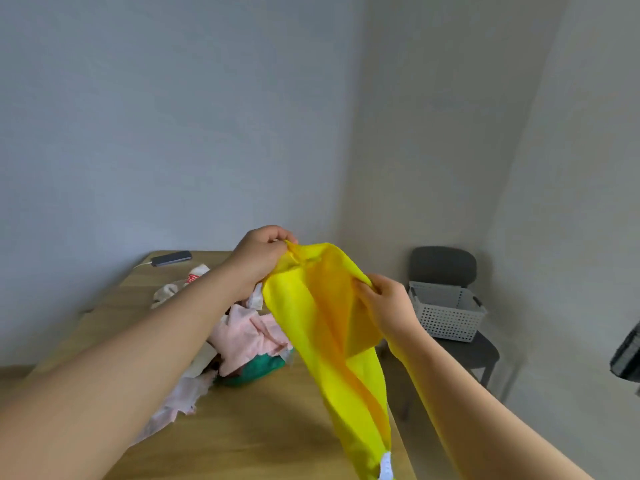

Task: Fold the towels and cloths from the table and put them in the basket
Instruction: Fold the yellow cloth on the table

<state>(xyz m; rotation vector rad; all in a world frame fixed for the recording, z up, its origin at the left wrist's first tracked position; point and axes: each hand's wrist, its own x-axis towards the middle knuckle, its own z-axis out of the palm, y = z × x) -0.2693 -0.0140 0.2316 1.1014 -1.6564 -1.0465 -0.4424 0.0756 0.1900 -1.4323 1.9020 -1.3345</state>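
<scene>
A bright yellow cloth hangs in the air above the wooden table, its lower end trailing down to the front edge. My left hand pinches its top corner. My right hand grips the cloth's right edge a little lower. Behind my left arm a heap of cloths lies on the table: pink ones, a green one and a beige one. The white perforated basket stands on a dark chair to the right of the table.
A dark phone with a cable lies at the table's far left corner. The dark chair sits in the room's corner against the wall. A dark object shows at the right edge of view.
</scene>
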